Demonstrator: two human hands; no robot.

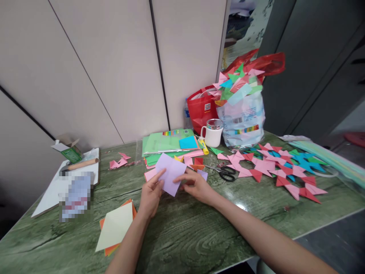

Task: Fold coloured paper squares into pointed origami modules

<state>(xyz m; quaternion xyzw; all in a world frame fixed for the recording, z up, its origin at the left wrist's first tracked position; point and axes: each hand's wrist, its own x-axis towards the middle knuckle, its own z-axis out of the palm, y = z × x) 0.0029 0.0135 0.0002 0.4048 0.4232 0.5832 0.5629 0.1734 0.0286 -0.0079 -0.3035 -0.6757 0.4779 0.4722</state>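
Observation:
Both my hands hold a lilac paper sheet (171, 172) just above the green wood-grain table (182, 232). My left hand (150, 196) pinches its lower left edge with thumb and fingers. On the sheet's right side, my right hand (195, 185) grips with the thumb on top. Small pink, orange and lilac folded pieces (196, 164) lie just behind my hands.
A stack of pale yellow and orange sheets (116, 227) lies near left. Green paper packs (168, 145), a white mug (212, 133), scissors (225, 173), a bag of folded pieces (242, 110) and a chain of pink, red and blue folded shapes (279, 167) fill the back and right.

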